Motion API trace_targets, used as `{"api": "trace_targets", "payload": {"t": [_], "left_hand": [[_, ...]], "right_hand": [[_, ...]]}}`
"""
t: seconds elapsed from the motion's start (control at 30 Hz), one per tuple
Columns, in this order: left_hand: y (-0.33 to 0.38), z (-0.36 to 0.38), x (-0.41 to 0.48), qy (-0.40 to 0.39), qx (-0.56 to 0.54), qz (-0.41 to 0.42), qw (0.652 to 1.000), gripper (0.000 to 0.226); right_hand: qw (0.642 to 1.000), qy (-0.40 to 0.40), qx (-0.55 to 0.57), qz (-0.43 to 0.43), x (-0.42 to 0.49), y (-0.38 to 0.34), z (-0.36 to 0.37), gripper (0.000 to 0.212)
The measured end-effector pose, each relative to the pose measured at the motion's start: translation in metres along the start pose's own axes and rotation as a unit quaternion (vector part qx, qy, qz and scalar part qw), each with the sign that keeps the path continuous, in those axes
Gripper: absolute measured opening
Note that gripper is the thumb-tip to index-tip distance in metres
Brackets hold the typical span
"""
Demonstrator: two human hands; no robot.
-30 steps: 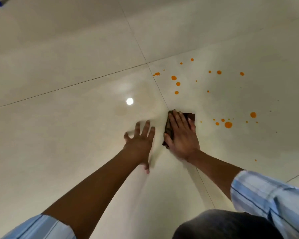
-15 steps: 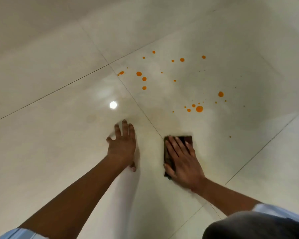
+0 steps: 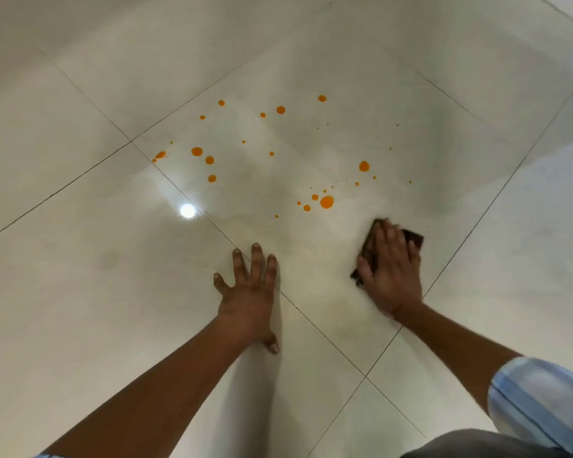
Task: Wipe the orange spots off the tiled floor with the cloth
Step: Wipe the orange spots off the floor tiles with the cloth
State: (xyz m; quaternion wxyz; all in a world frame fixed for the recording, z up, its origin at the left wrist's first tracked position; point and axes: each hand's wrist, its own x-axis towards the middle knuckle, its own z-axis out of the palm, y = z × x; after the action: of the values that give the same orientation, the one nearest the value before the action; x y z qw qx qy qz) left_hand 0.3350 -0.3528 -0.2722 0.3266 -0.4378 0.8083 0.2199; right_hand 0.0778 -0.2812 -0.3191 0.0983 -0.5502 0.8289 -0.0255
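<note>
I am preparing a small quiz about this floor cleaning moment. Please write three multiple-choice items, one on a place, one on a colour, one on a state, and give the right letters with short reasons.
1. Where is the cloth?
A. under the right hand
B. under the left hand
C. lying alone among the spots

2. What colour are the spots?
A. blue
B. orange
C. green

3. How is the left hand?
A. gripping the cloth
B. raised in the air
C. spread flat on the tiled floor, empty

Key: 1 A, the right hand covers the dark cloth; 2 B, the drops are bright orange; 3 C, its fingers lie spread on the tile and hold nothing.
</note>
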Motion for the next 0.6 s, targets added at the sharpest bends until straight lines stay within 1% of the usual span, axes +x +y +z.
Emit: {"api": "trace_targets", "payload": {"t": [0.07,0.1,0.13,0.17,0.2,0.27,0.3,0.33,0.37,0.4,0.43,0.47,0.5,0.53,0.57,0.6], "left_hand": [[0.004,-0.002,0.004,-0.012,0.007,-0.005,1.0,0.159],[0.005,-0.002,0.005,-0.015,0.009,-0.007,1.0,0.159],[0.005,-0.002,0.005,-0.015,0.009,-0.008,1.0,0.159],[0.005,-0.003,0.004,-0.014,0.007,-0.009,1.0,0.159],[0.004,-0.003,0.003,-0.012,0.002,-0.01,1.0,0.158],[0.004,-0.003,0.002,-0.006,-0.004,-0.007,1.0,0.157],[0.004,-0.003,0.002,-0.005,-0.006,-0.005,1.0,0.157],[0.004,-0.003,0.002,-0.004,-0.009,-0.005,1.0,0.157],[0.003,-0.002,0.003,-0.003,-0.01,-0.006,1.0,0.158],[0.002,-0.001,0.002,-0.002,-0.011,-0.008,1.0,0.158],[0.002,0.0,0.002,0.003,-0.013,-0.007,1.0,0.158],[0.001,0.001,0.002,0.007,-0.015,-0.005,1.0,0.157],[-0.001,0.002,0.001,0.01,-0.02,-0.002,1.0,0.157],[-0.002,0.002,0.0,0.014,-0.029,0.0,0.999,0.157],[-0.004,0.003,-0.002,0.021,-0.037,0.002,0.999,0.156],[-0.005,0.004,-0.004,0.029,-0.042,0.005,0.999,0.156]], "right_hand": [[0.997,0.009,0.009,0.074,0.022,0.002,-0.002,0.075],[0.996,0.02,0.014,0.087,0.023,-0.004,-0.001,0.075],[0.997,0.024,0.016,0.071,0.015,-0.012,0.002,0.076],[0.999,0.016,0.017,0.023,-0.002,-0.02,0.006,0.077],[0.999,-0.003,0.007,-0.045,-0.027,-0.027,0.009,0.078],[0.98,-0.047,-0.023,-0.191,-0.062,-0.02,0.011,0.078],[0.969,-0.047,-0.025,-0.242,-0.057,-0.01,0.011,0.078],[0.967,-0.033,-0.03,-0.253,-0.043,-0.002,0.009,0.077],[0.978,-0.024,-0.024,-0.207,-0.026,-0.001,0.007,0.077],[0.993,-0.009,-0.01,-0.117,-0.007,-0.003,0.004,0.076],[1.0,0.008,0.008,-0.024,0.01,-0.009,0.002,0.075],[0.999,0.019,0.02,0.033,0.017,-0.018,0.001,0.075],[0.999,0.021,0.023,0.027,0.014,-0.031,0.003,0.077],[0.999,0.014,0.019,-0.031,0.0,-0.043,0.006,0.078],[0.993,-0.007,0.01,-0.116,-0.019,-0.055,0.01,0.079],[0.979,-0.026,-0.003,-0.201,-0.041,-0.061,0.014,0.078]]}}
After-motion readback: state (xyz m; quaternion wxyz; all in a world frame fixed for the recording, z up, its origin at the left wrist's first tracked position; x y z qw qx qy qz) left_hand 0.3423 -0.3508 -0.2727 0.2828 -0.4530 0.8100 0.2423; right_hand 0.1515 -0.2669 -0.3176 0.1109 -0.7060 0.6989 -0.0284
